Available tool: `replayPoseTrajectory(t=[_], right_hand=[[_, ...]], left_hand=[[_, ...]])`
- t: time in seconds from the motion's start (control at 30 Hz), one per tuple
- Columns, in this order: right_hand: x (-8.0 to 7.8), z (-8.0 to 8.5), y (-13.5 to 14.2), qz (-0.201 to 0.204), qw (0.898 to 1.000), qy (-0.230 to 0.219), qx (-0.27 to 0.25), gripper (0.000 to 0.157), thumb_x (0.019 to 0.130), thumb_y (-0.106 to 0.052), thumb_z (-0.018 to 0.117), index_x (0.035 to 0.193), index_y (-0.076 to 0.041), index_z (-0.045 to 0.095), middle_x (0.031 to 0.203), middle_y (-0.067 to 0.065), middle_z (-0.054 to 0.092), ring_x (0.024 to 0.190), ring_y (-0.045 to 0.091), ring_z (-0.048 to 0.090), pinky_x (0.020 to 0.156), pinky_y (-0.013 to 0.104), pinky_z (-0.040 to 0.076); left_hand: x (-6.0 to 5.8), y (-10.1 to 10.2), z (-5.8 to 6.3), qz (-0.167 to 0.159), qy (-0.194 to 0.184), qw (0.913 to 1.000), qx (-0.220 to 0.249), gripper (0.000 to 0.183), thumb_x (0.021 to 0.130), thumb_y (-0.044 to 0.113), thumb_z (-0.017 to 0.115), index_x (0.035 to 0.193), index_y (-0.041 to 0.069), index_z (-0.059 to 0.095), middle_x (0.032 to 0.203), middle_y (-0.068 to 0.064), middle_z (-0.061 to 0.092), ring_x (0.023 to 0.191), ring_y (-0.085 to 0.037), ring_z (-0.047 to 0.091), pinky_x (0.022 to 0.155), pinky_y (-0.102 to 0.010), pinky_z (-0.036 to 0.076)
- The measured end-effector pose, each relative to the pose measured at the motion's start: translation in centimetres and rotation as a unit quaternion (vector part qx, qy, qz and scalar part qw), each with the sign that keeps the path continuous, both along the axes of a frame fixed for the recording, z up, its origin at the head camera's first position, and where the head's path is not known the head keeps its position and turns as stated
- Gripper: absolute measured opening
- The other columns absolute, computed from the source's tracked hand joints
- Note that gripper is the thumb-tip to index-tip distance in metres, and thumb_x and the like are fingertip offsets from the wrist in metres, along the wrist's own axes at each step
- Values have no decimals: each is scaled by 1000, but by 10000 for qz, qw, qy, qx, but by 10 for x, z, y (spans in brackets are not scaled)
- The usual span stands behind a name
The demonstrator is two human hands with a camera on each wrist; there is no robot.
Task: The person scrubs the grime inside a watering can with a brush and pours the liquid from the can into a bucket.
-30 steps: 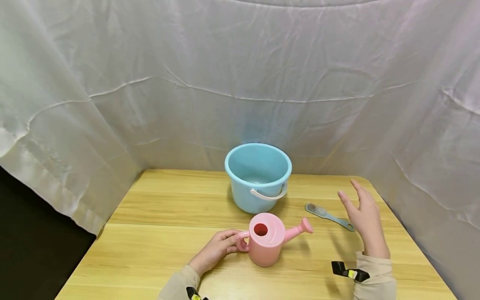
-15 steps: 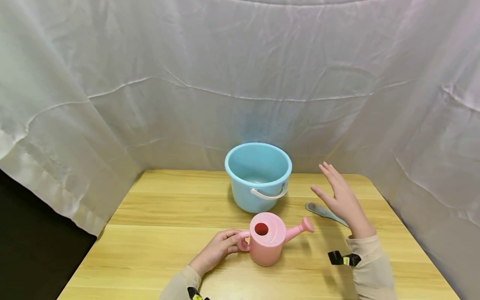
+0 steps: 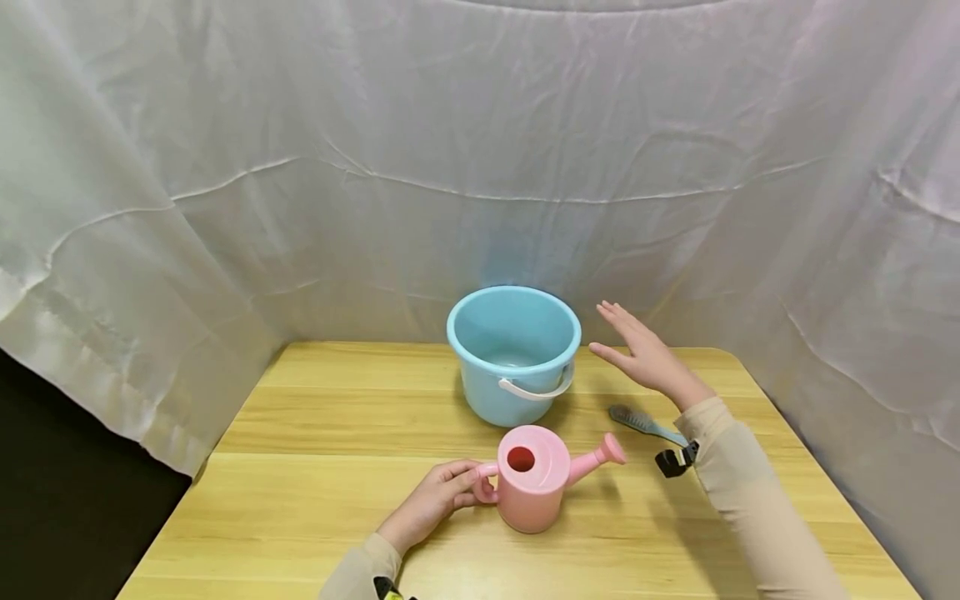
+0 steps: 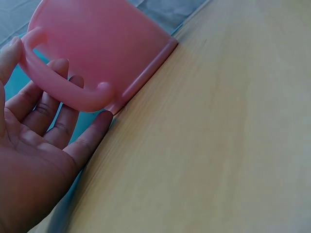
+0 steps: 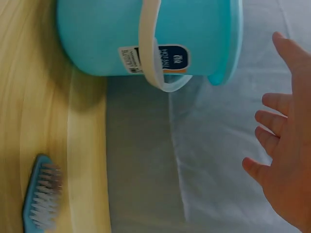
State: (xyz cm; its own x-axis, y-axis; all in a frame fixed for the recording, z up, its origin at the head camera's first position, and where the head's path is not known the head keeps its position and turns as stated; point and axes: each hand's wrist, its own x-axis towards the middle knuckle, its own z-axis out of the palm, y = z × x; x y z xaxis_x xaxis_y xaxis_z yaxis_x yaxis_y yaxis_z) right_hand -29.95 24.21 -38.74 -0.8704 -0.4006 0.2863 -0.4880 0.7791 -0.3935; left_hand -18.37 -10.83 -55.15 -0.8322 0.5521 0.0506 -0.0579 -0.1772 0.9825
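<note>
A pink watering can (image 3: 531, 504) stands upright on the table, its spout pointing right. My left hand (image 3: 433, 502) grips its handle (image 4: 60, 87); in the left wrist view the thumb lies at the top of the loop and the fingers reach behind it. Beyond the can stands a light blue bucket (image 3: 491, 398) with a white handle (image 3: 536, 393) hanging down its front. My right hand (image 3: 648, 360) is raised just right of the bucket's rim, fingers extended and holding nothing. In the right wrist view, the hand (image 5: 291, 160) appears beside the rim, apart from it.
A blue-grey brush (image 3: 636, 419) lies under the right forearm, bristles up, its handle end partly hidden by the sleeve. The wooden table (image 3: 315, 467) ends at a grey curtain (image 3: 375, 250) that hangs behind and along both sides.
My right hand has moved left and away from me, from beside the brush's handle to the bucket's right side. The left hand and the watering can have stayed in place.
</note>
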Motion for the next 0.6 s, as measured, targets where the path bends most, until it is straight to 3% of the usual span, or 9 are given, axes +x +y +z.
replayPoseTrajectory(t=[0.27, 0.47, 0.6], right_hand=[[-24, 0, -13, 179, 9988, -246, 377, 77, 96, -45, 55, 155, -8, 22, 162, 16, 18, 151, 37, 11, 122, 59, 15], [-27, 1, -20, 402, 9978, -388, 364, 74, 98, -41, 54, 155, -6, 22, 162, 17, 17, 150, 41, 11, 122, 60, 14], [-28, -4, -24, 497, 9973, -357, 409, 73, 98, -42, 53, 154, -5, 23, 161, 18, 19, 149, 42, 13, 121, 60, 16]], left_hand=[[2, -3, 0, -47, -15, 10000, 84, 32, 103, 25, 47, 96, -3, 63, 100, -9, 65, 102, -20, 66, 97, -38, 56], [6, -6, 3, -53, -55, 9999, 127, 42, 103, 24, 47, 111, -16, 56, 99, -6, 65, 101, -18, 67, 97, -37, 56], [7, -9, 4, -52, -49, 9998, 159, 41, 103, 24, 48, 121, -13, 55, 98, -4, 66, 100, -17, 67, 97, -37, 56]])
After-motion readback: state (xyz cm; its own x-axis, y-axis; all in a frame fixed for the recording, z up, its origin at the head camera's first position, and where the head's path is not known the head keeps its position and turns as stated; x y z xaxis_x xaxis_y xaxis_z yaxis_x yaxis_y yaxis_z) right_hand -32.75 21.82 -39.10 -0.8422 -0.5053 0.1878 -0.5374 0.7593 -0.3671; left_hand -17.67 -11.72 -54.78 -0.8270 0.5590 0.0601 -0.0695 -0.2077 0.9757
